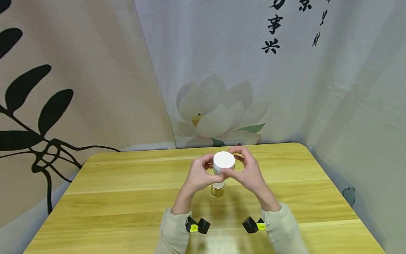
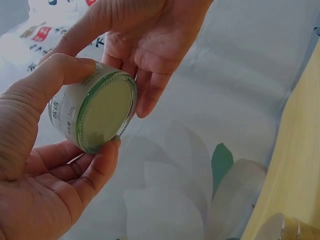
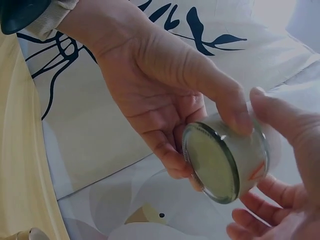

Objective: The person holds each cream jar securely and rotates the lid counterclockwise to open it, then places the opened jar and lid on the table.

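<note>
Above the table, both hands hold a small glass cream jar with a white lid. My left hand pinches it between thumb and fingers. My right hand reaches round the other side, its thumb at the front near the lid and its index finger at the back. In the left wrist view the jar is tilted, showing its pale green base and a printed label reading 50g. The right wrist view shows the jar from below too, with the left thumb pressed on its side.
On the table, just below the held jar, stands a small gold container with a pale top, partly covered by the hands. The wooden table ends at a printed cloth backdrop. Black wrist cameras sit at both cuffs.
</note>
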`<state>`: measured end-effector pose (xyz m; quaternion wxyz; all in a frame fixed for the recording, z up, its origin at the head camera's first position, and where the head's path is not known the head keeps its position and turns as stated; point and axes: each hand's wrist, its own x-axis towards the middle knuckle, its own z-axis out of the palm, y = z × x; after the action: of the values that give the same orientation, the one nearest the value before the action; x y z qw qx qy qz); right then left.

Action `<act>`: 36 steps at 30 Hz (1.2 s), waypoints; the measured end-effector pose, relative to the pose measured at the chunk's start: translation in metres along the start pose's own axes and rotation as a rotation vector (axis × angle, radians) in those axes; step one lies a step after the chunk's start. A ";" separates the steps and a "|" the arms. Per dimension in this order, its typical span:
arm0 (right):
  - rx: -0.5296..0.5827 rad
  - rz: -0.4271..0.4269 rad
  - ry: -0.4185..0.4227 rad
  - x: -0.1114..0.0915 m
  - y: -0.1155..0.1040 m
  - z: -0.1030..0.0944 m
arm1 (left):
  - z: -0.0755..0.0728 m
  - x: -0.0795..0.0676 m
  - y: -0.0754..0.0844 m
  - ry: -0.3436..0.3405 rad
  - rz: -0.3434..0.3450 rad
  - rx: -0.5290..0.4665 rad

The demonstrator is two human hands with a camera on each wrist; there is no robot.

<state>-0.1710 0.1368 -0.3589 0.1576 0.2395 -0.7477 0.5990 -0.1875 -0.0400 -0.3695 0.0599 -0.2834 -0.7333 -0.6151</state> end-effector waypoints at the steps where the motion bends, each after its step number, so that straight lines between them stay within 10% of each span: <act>1: 0.000 -0.007 -0.005 0.000 0.000 -0.001 | 0.000 0.000 0.000 -0.001 -0.002 -0.001; 10: 0.013 -0.067 -0.124 -0.002 0.005 -0.006 | 0.000 -0.001 -0.001 -0.006 -0.002 -0.007; 36: 0.011 0.004 -0.062 -0.001 0.004 -0.003 | 0.002 0.000 -0.002 -0.001 -0.014 -0.011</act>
<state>-0.1725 0.1404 -0.3626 0.1316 0.2575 -0.7493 0.5958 -0.1881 -0.0380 -0.3721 0.0536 -0.2787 -0.7318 -0.6196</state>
